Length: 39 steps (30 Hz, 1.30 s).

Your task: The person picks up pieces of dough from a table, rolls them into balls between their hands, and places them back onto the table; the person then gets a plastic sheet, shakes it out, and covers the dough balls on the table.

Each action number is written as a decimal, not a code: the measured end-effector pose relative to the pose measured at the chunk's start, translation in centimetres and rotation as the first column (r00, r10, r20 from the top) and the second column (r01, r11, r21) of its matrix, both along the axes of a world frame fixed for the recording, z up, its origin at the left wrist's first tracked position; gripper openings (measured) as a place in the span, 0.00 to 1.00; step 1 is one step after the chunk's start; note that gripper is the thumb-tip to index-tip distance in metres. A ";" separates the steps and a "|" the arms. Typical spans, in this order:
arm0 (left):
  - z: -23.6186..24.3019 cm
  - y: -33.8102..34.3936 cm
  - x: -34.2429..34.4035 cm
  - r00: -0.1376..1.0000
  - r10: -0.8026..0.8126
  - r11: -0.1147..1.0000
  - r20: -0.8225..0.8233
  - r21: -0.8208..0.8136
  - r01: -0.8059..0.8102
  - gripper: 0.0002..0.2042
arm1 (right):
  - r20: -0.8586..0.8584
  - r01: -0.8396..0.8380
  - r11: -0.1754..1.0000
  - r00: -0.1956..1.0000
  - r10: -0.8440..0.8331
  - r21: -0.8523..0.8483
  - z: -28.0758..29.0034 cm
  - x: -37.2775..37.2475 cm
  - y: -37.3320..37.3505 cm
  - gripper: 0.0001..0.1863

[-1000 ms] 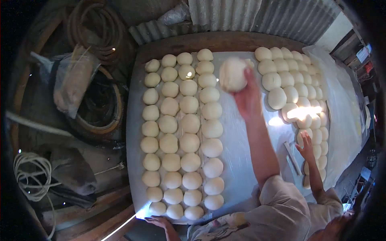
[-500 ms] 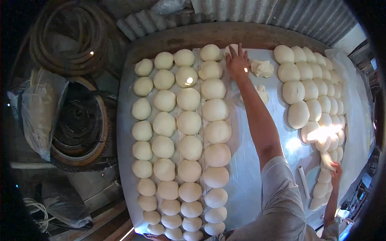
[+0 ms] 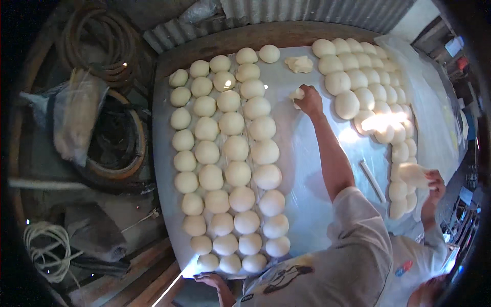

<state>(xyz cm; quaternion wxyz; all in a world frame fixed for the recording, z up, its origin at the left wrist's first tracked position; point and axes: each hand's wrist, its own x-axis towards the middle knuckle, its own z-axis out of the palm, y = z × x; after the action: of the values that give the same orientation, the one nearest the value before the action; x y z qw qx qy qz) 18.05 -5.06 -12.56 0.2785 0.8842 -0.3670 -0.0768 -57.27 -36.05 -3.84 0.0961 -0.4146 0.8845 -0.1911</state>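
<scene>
My right hand (image 3: 310, 100) reaches over the middle of the table (image 3: 307, 153), fingers closed round a small rough lump of dough (image 3: 296, 95). Another uneven dough piece (image 3: 299, 64) lies just beyond it. To the left, round dough balls (image 3: 263, 129) stand in long rows, the rightmost row ending in a single ball (image 3: 269, 53) at the far end. At the near left corner my left hand (image 3: 209, 279) rests on the table edge, fingers stretched out, holding nothing. On the right, a co-worker's hand (image 3: 436, 184) grips a stretched dough piece (image 3: 413, 175) above a packed block of balls (image 3: 363, 98).
A pale stick (image 3: 373, 181) lies on the table between me and the right block. Clear plastic sheeting (image 3: 434, 102) covers the right edge. Corrugated metal (image 3: 307, 11) stands behind. Left of the table are a coiled hose (image 3: 99, 46), a wheel (image 3: 134, 135) and a coiled rope (image 3: 47, 250).
My right hand has left the ball at the far end and come nearer, closing on a dough lump. The co-worker's hand has pulled its dough piece outward. The view has shifted.
</scene>
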 end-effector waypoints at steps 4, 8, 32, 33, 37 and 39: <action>2.0 0.1 2.2 0.968 0.033 0.993 -0.250 -0.099 -0.060 0.23 | 0.852 0.421 0.811 0.496 0.169 -0.406 8.6 9.9 8.3 0.25; 14.6 -7.3 -14.0 0.475 -0.679 0.731 -0.560 -0.578 0.363 0.23 | 0.877 0.582 0.665 0.219 0.428 -0.469 14.1 22.9 17.8 0.24; 22.0 -0.5 -22.9 -0.013 -0.598 0.708 -0.801 -0.536 0.460 0.28 | 0.619 0.361 0.658 0.757 0.207 -0.661 14.8 45.1 35.4 0.17; 21.5 -0.9 -22.9 0.109 -0.694 0.677 -0.712 -0.594 0.434 0.24 | 0.777 0.491 0.692 0.608 0.164 -0.530 13.5 45.3 35.9 0.17; 22.5 1.4 -22.2 -0.090 -0.793 0.410 -0.602 -0.637 0.653 0.23 | 0.239 0.277 0.422 0.961 -0.141 -0.863 15.6 46.8 35.0 0.21; 23.3 1.3 -22.0 -0.055 -0.654 0.575 -0.755 -0.542 0.613 0.24 | 0.429 0.214 0.781 0.900 0.076 -0.587 19.0 43.8 37.1 0.19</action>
<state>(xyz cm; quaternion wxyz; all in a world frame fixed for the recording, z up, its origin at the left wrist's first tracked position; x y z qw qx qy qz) -3.99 -3.71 10.71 0.3780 0.3902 -0.5046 -0.6710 -13.42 1.05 15.16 0.1397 -0.3368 0.7432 -0.5610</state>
